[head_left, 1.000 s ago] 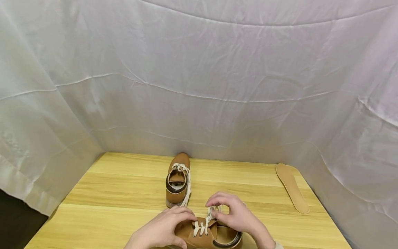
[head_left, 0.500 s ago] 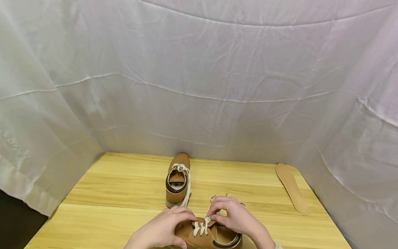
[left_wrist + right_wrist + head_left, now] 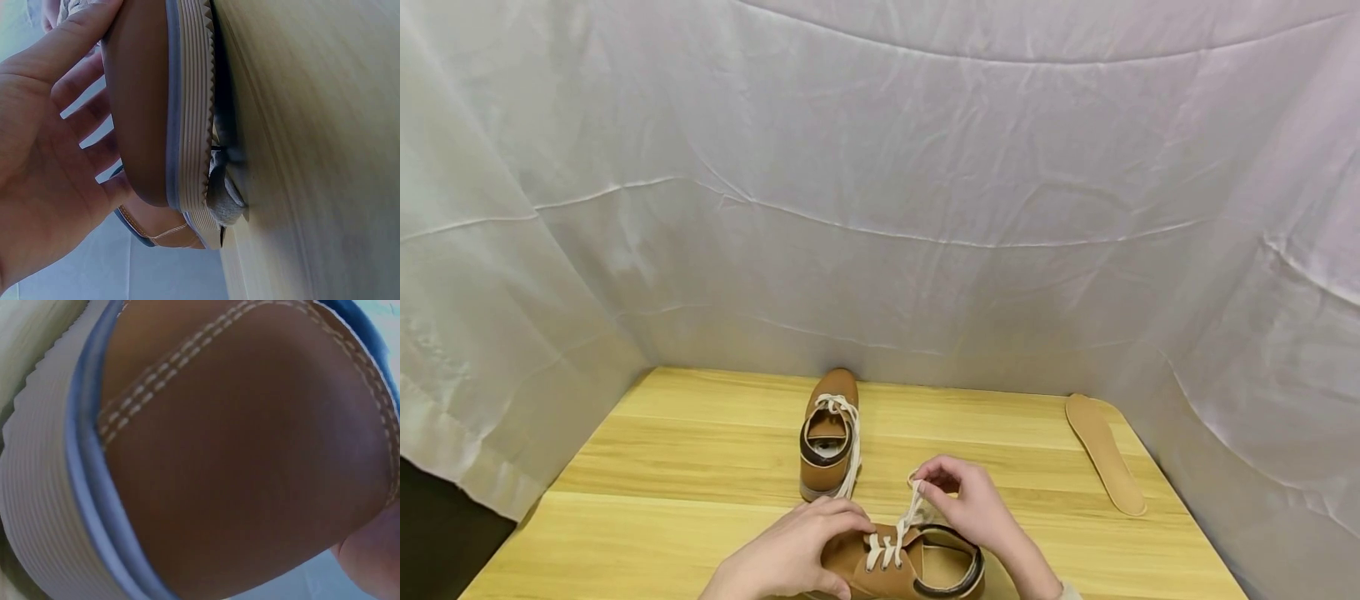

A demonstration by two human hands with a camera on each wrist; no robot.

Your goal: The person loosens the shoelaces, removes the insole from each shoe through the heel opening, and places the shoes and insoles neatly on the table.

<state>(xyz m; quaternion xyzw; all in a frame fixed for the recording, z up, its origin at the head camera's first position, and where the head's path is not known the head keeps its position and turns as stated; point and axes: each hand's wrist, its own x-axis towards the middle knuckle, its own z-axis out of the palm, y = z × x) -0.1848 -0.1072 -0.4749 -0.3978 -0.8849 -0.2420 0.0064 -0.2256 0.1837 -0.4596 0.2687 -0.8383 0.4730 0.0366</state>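
Shoe (image 3: 897,581) sits at the tabletop's (image 3: 700,467) near side, its front gripped by the left hand (image 3: 797,543), thumb and spread fingers curved around it. With fingers and thumb nipped together, the right hand (image 3: 967,502) pinches the raised lace (image 3: 913,509).

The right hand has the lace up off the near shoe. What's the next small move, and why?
I'd probably draw the lace gently upward with the right hand: it pinches the lace above the near shoe, and the left hand grips that shoe by its front, which should steady it.
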